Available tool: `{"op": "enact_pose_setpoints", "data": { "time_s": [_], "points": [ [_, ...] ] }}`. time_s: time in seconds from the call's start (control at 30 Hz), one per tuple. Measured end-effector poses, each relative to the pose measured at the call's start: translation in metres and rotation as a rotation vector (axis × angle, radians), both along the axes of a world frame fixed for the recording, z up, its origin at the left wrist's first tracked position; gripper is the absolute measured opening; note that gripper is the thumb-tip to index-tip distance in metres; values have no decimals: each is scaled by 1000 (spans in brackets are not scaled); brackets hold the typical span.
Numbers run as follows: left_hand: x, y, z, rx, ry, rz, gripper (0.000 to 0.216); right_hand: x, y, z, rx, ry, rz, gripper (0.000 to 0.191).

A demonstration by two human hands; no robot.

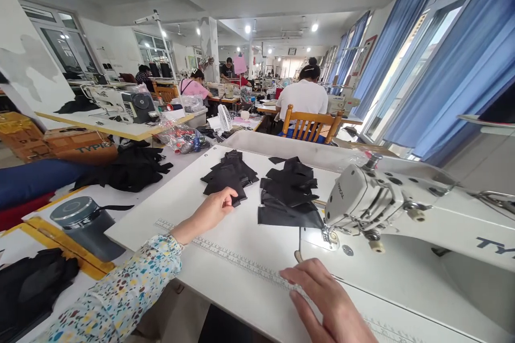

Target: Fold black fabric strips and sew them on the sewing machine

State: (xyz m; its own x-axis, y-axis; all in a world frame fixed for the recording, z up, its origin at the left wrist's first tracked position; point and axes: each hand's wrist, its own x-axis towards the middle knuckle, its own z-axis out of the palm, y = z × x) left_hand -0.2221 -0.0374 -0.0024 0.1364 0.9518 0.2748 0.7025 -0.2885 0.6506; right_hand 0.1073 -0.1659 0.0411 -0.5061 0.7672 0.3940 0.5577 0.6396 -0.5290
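My left hand [212, 212] is closed, thumb and fingertips together at the near edge of a pile of black fabric pieces [225, 176]. Whether an edge of cloth lies between those fingers is hidden. A second pile of black fabric pieces [287, 187] overlaps in a fan to its right. The lowest piece there reaches the needle area of a white sewing machine [362, 198]. Nearer to me, my right hand [328, 300] hovers over or rests on the white table's front part, fingers apart and holding nothing. A ruler scale [237, 261] runs along the table between both hands.
A dark lidded cup [88, 228] stands left of the table beside black cloth [36, 284]. More black cloth [129, 166] lies behind it. A small white fan [223, 119] and bagged thread spools [187, 136] sit beyond. A person in white [303, 95] sits ahead on a wooden chair [311, 123].
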Motion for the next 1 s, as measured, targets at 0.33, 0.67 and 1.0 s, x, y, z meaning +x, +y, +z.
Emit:
{"op": "enact_pose_setpoints", "data": {
  "time_s": [0.33, 0.67, 1.0],
  "points": [
    [0, 6, 2, -82, -12, 3, 17, -71, 105, -6, -157, -87, 74, 32],
    [-3, 13, 8, -65, -51, -57, 18, -136, 149, -17, -139, -75, 13, 24],
    [-16, 7, 6, -241, -52, 18, 26, -147, 154, -26, -170, -97, 11, 11]
  ]
}}
